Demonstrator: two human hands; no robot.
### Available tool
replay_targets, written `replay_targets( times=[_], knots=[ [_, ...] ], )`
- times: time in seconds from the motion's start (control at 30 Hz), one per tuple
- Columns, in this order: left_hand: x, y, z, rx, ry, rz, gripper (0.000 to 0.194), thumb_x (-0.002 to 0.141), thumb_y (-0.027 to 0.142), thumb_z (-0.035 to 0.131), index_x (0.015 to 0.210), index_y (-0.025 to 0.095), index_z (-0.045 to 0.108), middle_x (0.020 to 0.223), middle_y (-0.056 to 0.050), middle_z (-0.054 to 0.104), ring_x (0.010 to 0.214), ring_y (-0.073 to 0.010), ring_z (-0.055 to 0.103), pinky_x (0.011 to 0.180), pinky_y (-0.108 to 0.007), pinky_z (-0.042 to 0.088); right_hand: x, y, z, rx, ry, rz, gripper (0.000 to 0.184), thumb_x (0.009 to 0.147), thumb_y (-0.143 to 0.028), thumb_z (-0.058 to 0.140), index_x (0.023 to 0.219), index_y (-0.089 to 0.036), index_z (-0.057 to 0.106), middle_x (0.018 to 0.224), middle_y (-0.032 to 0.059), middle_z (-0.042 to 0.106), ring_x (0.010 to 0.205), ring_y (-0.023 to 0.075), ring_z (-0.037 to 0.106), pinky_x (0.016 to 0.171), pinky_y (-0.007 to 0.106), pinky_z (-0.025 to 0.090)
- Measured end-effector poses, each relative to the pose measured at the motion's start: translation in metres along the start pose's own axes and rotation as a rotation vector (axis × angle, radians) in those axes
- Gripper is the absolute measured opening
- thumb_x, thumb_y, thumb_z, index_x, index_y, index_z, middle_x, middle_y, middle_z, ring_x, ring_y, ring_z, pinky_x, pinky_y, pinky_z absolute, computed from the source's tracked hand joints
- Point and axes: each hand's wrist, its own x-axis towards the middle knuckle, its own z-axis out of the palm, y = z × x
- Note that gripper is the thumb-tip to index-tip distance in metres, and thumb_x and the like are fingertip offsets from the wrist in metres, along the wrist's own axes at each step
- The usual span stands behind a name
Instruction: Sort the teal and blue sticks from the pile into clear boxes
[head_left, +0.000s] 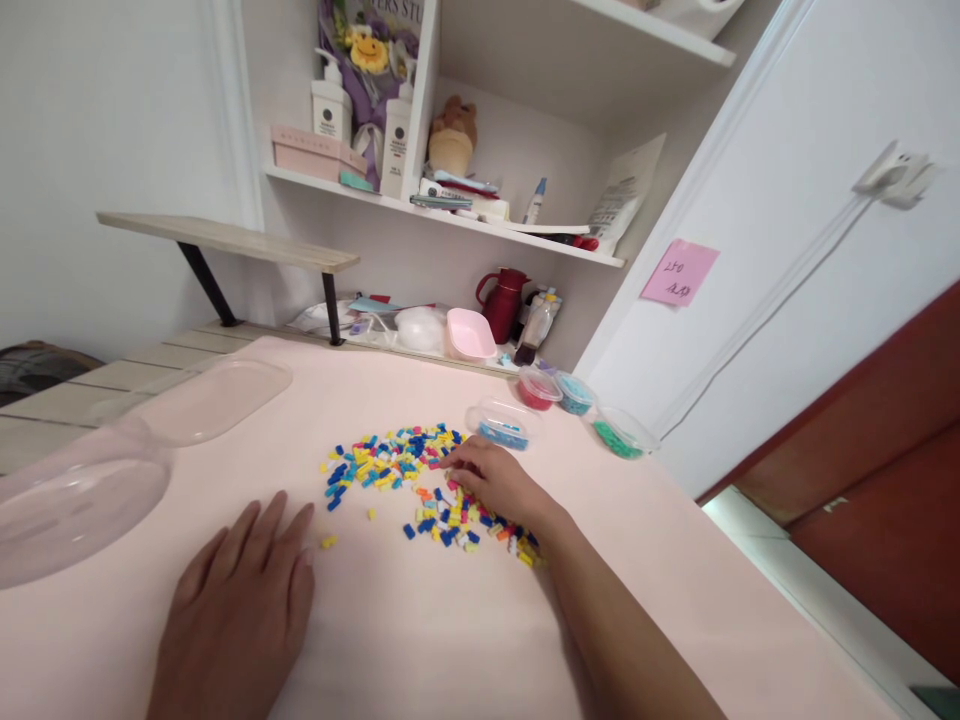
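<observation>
At far left on a pink counter [405, 640] stood a clear tub [82, 505], with a flat clear lid [225, 400] behind it; next, the left hand [244, 590] lay palm down, fingers slightly spread; ahead and to its right, small coloured bricks [397, 458] formed a loose pile, its long axis slanting from far left to near right; the right hand [491, 475], the nearer, was over its middle, fingers bent at the bricks, whether pinching one could not be told; just beyond stood a tub of blue bricks [517, 412].
</observation>
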Motion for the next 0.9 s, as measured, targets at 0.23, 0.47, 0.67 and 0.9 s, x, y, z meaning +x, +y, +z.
replay_targets(
  times=[0.23, 0.47, 0.67, 0.9],
  knots=[
    [0.0004, 0.0007, 0.0006, 0.0, -0.002, -0.001, 0.055, 0.089, 0.034, 0.031, 0.125, 0.014, 0.066, 0.136, -0.015, 0.062, 0.129, -0.0329, 0.053, 0.107, -0.052, 0.038, -0.0005, -0.0009, -0.0005, -0.009, 0.001, -0.014, 0.018, 0.092, -0.02, 0.06, 0.105, -0.025, 0.072, 0.1, 0.0041, 0.065, 0.092, 0.018, 0.061, 0.086, 0.031, 0.046],
    [0.0004, 0.0009, 0.0002, -0.011, -0.02, -0.012, 0.055, 0.089, 0.035, 0.03, 0.126, 0.015, 0.066, 0.137, -0.014, 0.062, 0.13, -0.0328, 0.052, 0.108, -0.052, 0.037, -0.001, -0.0007, -0.0002, -0.021, -0.001, -0.014, 0.018, 0.092, -0.02, 0.06, 0.105, -0.024, 0.071, 0.101, 0.0046, 0.065, 0.092, 0.0181, 0.061, 0.085, 0.031, 0.046],
    [0.0008, 0.0015, -0.0009, -0.024, -0.004, -0.006, 0.055, 0.089, 0.034, 0.032, 0.126, 0.013, 0.066, 0.136, -0.017, 0.062, 0.129, -0.0343, 0.053, 0.107, -0.053, 0.037, -0.0011, -0.0007, -0.0005, -0.03, -0.012, -0.015, 0.019, 0.092, -0.02, 0.059, 0.106, -0.024, 0.071, 0.101, 0.0046, 0.065, 0.092, 0.0182, 0.061, 0.085, 0.031, 0.046],
    [0.0006, 0.0021, -0.0032, -0.01, 0.0, -0.003, 0.055, 0.089, 0.034, 0.03, 0.125, 0.013, 0.067, 0.136, -0.016, 0.063, 0.128, -0.0339, 0.054, 0.106, -0.053, 0.038, -0.0019, -0.002, -0.001, -0.041, -0.014, -0.01, 0.019, 0.092, -0.02, 0.059, 0.106, -0.024, 0.071, 0.099, 0.0044, 0.064, 0.093, 0.0183, 0.061, 0.085, 0.03, 0.046]
  ],
)
